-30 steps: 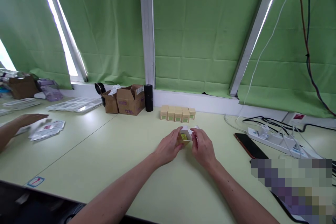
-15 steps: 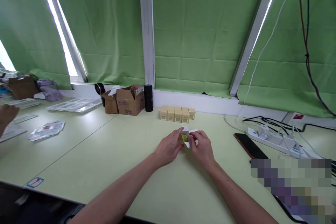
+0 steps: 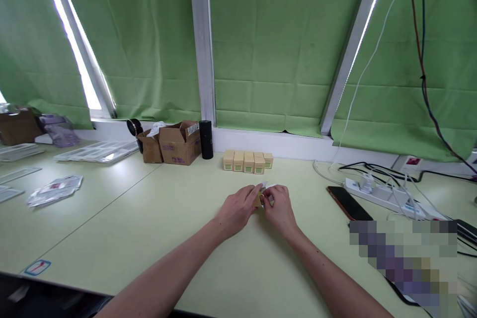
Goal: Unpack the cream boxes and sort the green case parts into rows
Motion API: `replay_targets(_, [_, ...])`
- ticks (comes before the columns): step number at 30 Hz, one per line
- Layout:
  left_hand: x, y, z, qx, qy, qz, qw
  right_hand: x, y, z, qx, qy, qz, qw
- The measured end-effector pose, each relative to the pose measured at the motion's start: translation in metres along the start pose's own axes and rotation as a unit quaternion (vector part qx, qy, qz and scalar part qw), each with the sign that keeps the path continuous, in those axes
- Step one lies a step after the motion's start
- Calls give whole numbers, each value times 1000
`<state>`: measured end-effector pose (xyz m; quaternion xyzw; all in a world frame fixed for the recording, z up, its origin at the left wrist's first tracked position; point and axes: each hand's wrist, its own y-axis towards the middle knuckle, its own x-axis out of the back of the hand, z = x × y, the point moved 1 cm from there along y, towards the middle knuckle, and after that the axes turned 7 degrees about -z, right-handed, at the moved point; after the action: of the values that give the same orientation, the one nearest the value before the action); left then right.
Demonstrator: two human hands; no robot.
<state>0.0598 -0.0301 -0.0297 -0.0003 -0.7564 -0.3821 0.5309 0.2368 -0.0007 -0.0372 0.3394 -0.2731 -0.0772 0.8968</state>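
My left hand (image 3: 238, 208) is closed around a small tan cardboard box (image 3: 257, 200), held just over the table in front of me. The box's open end faces right, and white flaps (image 3: 265, 185) stick out there. At that opening my right hand (image 3: 278, 208) has thumb and fingers pinched together, partly in the mouth of the box. What they grip is hidden, and only a trace of yellow-green shows inside. Beyond my hands, several similar small tan boxes (image 3: 248, 162) with green labels stand in a tight group.
Two open brown cartons (image 3: 181, 146) and a black cylinder (image 3: 206, 139) stand by the wall. Right of me lie a phone (image 3: 349, 203) and a white power strip (image 3: 383, 196) with tangled cables. Plastic packets (image 3: 55, 190) and pale trays (image 3: 97, 151) lie to the left.
My right fingers have moved left into the box's opening and now cover most of the yellow-green inside. The view has turned slightly right, and another person's hand at the far left is out of sight.
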Motion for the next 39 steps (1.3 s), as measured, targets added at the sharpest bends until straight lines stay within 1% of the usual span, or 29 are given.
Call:
replay_targets(2, [0,1,-1,-8,12,-4,1000,-1,0,-2,-12,11,-4,1000])
replay_targets(5, [1,2,-1,-2,26,-11,1000,-2,2,-4,-37,43,-17,998])
replay_targets(8, [3,2,0,12,42,-8,999,-1,4,-5,-85,103,-24,991])
replay_targets(11, [4,2,1,22,52,-9,998,0,5,-5,-137,172,-28,975])
replay_targets(13, [5,2,2,26,54,-13,998,1,6,-6,-159,207,-33,965])
replay_targets(18, [6,2,2,32,62,-18,997,1,10,-14,-198,250,-61,946])
replay_targets(23, [7,3,3,36,64,-33,997,2,15,-16,-248,313,-89,912])
replay_targets(26, [7,3,6,52,50,-45,996,6,21,-20,-262,311,-109,907])
replay_targets(31, [9,4,11,97,13,-55,994,19,33,-38,-257,277,-149,914])
replay_targets(35, [11,4,12,129,-23,-69,989,30,40,-58,-239,225,-182,927])
replay_targets(39, [10,4,14,148,-69,-90,982,33,39,-72,-217,157,-183,946])
